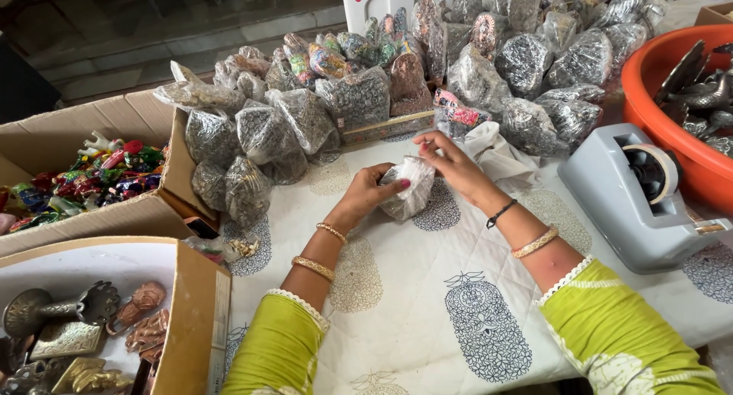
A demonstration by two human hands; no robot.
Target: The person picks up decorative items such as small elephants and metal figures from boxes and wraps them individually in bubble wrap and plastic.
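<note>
My left hand (pixel 372 190) cups the small plastic-wrapped packet (pixel 410 189) above the printed tablecloth (pixel 427 303) to steady it, while my right hand (pixel 450 160) pinches its top edge, the tape dispenser (pixel 637 196) within reach.

A small clear plastic packet (pixel 408 189) with a dark metal piece inside is held just above the printed white cloth (pixel 427 303), near the middle of the table. It is tilted, its lower end cupped from the left, its white crinkled top pinched from the right.
</note>
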